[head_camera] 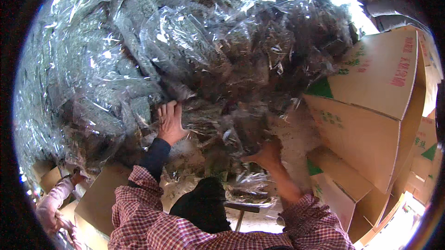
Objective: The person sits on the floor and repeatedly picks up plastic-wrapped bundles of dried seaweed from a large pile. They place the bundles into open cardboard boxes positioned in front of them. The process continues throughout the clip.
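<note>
A large heap of clear plastic bags (87, 69), many with dark greenish contents that I cannot identify, rises before me. My left hand (172, 123) lies with its fingers spread on the lower edge of the heap, left of the middle. Lower and further right, my right hand (266, 156) reaches in among the dark bags, thumb apart from the fingers; its fingertips are blurred and partly in shadow. Whether it grips a bag cannot be told. Loose clear film (253, 177) lies below it, between my forearms.
Open cardboard boxes (358, 132) with red and green print are stacked at the right. Another cardboard box (100, 194) stands at the lower left, near a co-worker's sleeve (55, 198). A T-shaped bar (242, 208) is near my knee. Another person's clothing (396, 10) shows at the upper right.
</note>
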Available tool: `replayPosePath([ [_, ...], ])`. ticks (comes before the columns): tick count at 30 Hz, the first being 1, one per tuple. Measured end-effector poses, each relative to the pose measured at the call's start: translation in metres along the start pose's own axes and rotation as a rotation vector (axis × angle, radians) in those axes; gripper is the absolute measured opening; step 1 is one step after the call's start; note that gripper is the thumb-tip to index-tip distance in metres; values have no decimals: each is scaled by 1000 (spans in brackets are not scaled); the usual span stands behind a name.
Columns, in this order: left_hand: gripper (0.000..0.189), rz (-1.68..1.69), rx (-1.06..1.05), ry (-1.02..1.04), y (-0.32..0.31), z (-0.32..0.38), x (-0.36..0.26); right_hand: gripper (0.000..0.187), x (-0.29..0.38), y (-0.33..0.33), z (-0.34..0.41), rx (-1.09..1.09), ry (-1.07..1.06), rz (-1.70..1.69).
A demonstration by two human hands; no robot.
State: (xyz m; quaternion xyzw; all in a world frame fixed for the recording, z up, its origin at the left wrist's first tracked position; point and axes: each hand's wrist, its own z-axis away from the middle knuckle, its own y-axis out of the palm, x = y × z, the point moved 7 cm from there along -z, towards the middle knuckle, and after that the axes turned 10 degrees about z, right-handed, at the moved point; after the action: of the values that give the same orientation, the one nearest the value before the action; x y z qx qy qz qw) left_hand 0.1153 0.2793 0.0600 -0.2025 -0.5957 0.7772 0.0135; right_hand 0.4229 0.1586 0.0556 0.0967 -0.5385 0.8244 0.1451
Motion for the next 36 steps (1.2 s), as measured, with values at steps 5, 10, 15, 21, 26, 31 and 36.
replayPosePath([
  [5,92,46,-96,97,11,2,-2,95,-58,-11,46,-77,68,191],
  [10,87,48,-19,105,4,-4,-9,84,-93,10,52,-40,214,200],
  [15,87,189,46,129,-9,25,-72,94,-79,24,57,-164,109,296],
  [21,97,414,139,-292,30,58,-90,84,-94,47,60,-201,337,413],
  [26,111,226,50,-383,66,60,-54,82,-92,54,58,82,388,532],
  [31,127,87,319,-407,120,62,-38,94,-80,10,55,-88,249,263],
  [36,54,497,459,-340,96,37,-29,93,-82,-6,63,-94,-11,218],
])
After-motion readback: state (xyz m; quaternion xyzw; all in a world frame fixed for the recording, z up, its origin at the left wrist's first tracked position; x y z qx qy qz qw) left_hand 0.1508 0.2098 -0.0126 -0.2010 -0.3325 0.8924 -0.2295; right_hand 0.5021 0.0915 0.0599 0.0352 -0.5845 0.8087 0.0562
